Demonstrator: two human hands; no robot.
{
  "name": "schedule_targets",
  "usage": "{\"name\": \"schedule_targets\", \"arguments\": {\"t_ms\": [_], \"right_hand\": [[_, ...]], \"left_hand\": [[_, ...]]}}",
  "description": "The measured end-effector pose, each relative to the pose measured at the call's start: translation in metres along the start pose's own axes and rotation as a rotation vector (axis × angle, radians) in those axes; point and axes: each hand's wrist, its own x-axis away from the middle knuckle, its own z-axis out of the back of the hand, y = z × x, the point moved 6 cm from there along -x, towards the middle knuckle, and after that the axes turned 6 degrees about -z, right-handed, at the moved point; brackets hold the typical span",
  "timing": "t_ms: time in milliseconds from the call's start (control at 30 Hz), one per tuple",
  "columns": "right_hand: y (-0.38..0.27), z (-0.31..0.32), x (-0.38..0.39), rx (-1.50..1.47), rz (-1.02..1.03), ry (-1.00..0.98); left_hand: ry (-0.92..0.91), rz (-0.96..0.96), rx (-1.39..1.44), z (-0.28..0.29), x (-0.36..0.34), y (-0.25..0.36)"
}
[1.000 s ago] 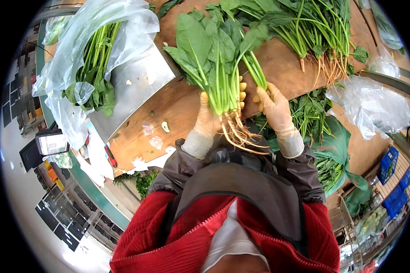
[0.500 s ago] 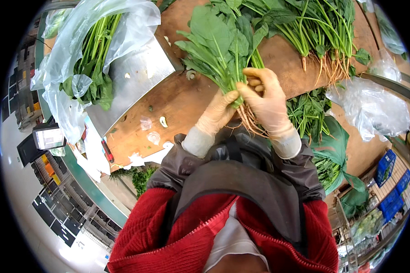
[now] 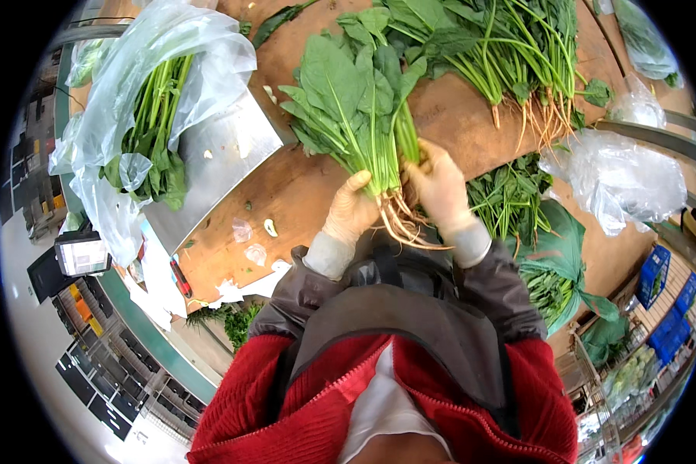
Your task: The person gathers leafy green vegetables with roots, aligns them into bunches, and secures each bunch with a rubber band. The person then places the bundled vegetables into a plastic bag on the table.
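In the head view, the left hand (image 3: 348,207) in a thin cream glove is clamped on the lower stems of a bunch of broad-leaved green vegetable with thin pale-orange roots (image 3: 363,116), while the right hand (image 3: 441,185), gloved the same, is closed on green stems at the right side of this bunch. The leaves point away beyond the hands, and the roots hang between them. On the brown worktop (image 3: 472,131), a similar rooted green pile (image 3: 530,46) lies beyond the right hand, and a translucent plastic bag with greens (image 3: 216,42) lies to the left of the left hand.
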Motion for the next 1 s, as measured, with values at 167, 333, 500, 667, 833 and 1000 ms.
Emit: {"name": "schedule_targets", "arguments": {"t_ms": [167,333,500,667,833,1000], "right_hand": [[-0.036,-0.008,0.048,0.131,0.66,0.295],[-0.029,-0.002,0.053,0.021,0.443,0.134],[-0.017,-0.013,0.029,-0.446,0.013,-0.087],[-0.008,-0.005,0.027,-0.52,-0.038,-0.143],[0.004,-0.015,0.045,-0.371,0.023,-0.055],[-0.011,-0.007,0.064,0.236,0.479,0.12]], "left_hand": [[-0.077,-0.089,-0.07,-0.029,0.003,-0.001],[-0.078,-0.152,-0.163,-0.048,0.008,0.007],[-0.085,-0.189,-0.181,-0.044,0.008,0.007],[-0.13,-0.257,-0.159,-0.034,0.006,0.013],[-0.047,-0.104,-0.055,-0.046,0.005,-0.006],[-0.076,-0.03,-0.065,-0.033,0.012,-0.006]]}}
